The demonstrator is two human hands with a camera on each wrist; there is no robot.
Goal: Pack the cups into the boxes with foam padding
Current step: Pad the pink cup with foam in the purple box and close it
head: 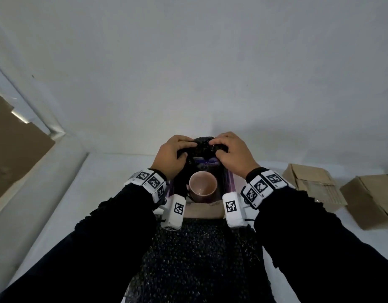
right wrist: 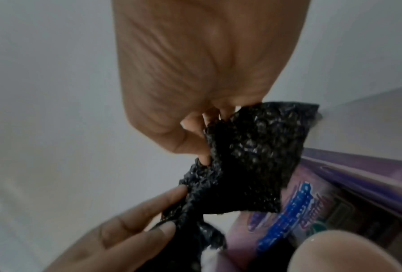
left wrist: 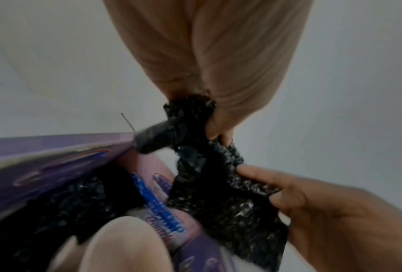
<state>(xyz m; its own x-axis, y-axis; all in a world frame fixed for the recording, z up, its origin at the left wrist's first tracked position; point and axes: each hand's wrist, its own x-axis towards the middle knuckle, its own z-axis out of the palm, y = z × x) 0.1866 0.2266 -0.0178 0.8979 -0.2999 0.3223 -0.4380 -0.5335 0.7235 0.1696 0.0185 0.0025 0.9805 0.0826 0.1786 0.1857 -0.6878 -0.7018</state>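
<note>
Black bubbled foam padding (head: 195, 259) spreads across the bottom of the head view, between two dark sleeves, and runs up to the near cardboard flap of a purple printed box (head: 229, 180). Inside that box stands a pink cup (head: 203, 188), upright, mouth open to the camera, with dark padding just beside it. Beyond the cup, over the far edge of the box, the left hand (head: 170, 156) and right hand (head: 233, 153) both have their fingers curled round a bunched piece of black foam (head: 201, 142), holding it between them. Two brown cardboard boxes (head: 315, 184) lie on the white table (head: 105, 182) well off to the right.

From the left wrist, the left hand (left wrist: 209, 60) pinches the crumpled foam (left wrist: 190, 108) at its fingertips, while the right hand (left wrist: 335, 217) grips the same foam lower down. Below them are the purple box wall (left wrist: 44, 162) and the pale cup rim (left wrist: 125, 244), blurred.

From the right wrist, the right hand (right wrist: 195, 73) clamps the foam's (right wrist: 253, 156) upper edge; the left hand's fingers (right wrist: 153, 204) touch and pinch its lower end. The box's printed inner flap (right wrist: 311, 198) and the cup rim (right wrist: 349, 254) sit beneath.
</note>
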